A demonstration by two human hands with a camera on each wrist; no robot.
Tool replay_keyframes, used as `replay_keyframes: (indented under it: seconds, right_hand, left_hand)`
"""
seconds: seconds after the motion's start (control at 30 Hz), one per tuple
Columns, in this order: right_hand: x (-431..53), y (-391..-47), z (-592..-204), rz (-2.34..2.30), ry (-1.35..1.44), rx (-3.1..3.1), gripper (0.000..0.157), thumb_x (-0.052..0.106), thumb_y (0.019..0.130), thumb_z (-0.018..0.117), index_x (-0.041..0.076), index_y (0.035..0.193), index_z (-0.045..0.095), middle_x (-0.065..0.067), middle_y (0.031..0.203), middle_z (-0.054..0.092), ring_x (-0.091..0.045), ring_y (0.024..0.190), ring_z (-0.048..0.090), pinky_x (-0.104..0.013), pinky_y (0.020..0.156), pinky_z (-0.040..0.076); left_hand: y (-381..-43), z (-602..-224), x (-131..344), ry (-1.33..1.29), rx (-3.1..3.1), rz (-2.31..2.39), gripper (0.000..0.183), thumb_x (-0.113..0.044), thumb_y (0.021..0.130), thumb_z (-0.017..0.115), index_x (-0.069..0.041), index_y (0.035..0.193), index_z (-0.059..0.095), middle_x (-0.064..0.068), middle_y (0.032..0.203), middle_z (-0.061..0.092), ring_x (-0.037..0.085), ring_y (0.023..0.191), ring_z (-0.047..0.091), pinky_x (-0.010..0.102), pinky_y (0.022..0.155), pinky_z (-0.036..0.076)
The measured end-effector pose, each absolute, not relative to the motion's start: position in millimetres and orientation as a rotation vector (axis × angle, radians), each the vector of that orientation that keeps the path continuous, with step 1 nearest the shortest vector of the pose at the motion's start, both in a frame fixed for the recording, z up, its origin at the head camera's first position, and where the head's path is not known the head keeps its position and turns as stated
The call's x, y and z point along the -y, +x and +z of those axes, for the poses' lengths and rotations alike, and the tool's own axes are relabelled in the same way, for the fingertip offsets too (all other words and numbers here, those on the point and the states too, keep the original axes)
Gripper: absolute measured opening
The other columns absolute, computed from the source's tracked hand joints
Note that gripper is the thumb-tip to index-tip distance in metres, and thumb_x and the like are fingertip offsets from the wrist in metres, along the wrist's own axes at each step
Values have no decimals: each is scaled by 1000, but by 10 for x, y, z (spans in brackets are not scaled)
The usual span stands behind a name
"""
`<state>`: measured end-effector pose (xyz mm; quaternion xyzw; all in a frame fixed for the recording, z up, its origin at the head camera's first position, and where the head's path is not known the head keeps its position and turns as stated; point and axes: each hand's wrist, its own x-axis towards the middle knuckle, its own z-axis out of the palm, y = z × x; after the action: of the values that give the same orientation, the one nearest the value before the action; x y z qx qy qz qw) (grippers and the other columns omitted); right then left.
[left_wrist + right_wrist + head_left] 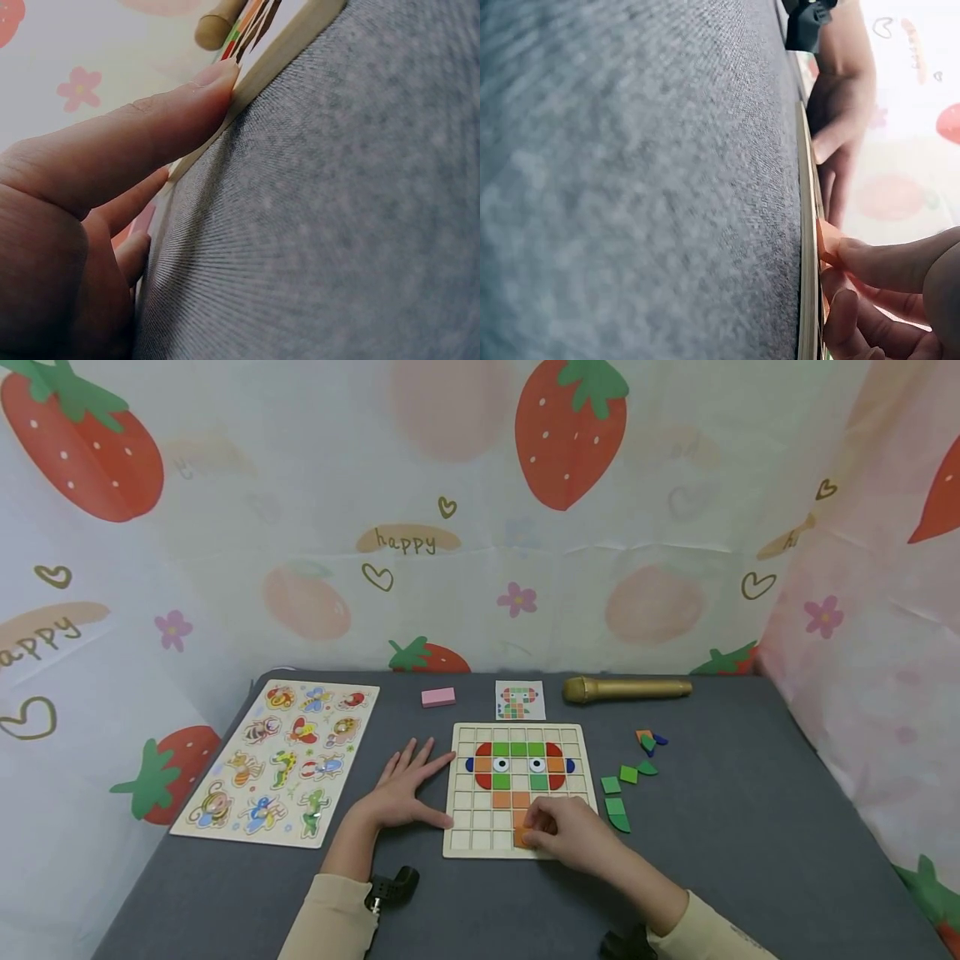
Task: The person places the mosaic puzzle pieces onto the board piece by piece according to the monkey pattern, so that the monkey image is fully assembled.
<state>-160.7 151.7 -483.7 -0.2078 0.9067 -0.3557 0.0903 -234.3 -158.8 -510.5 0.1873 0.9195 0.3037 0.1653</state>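
A wooden grid board [467,842] lies on the table, with red, green, orange and blue tiles forming a face pattern in its upper half. Below that pattern, orange squares run down the middle. My right hand [573,835] is over the board's lower part, pinching an orange tile [826,241] between thumb and fingers at the bottom row. With fingers spread, my left hand [401,793] rests at the board's left side; its thumb [202,101] touches the board's edge. The right hand hides some lower-right cells.
Loose green tiles [615,810] lie right of the board, with small blue and orange pieces beyond. Behind it are a pattern card [519,714], a pink block [438,697] and a gold microphone [630,689]. An insect puzzle board [225,777] lies left.
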Motion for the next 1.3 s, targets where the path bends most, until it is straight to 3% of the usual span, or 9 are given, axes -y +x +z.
replay_keyframes:
  seconds: [0.57, 1.3]
  right_hand:
    - [-1482, -1625, -4882, -910, -650, -2769, 7, 20, 89, 78, 22, 86, 72, 15, 73, 62, -1, 64, 51, -23, 59, 44]
    - [-1685, -1673, -4791, -967, -542, -2806, 5, 16, 89, 77, 19, 87, 73, 12, 75, 64, -4, 67, 54, -23, 62, 47]
  left_hand:
    - [-2339, -5099, 1578, 543, -2621, 879, 107, -56, 70, 86, -31, 160, 32, 7, 171, 6, 35, 157, -10, 59, 124, -5]
    - [-2347, -5119, 1577, 542, -2621, 868, 108, -59, 70, 84, -32, 160, 32, 6, 171, 5, 34, 157, -11, 58, 124, -6]
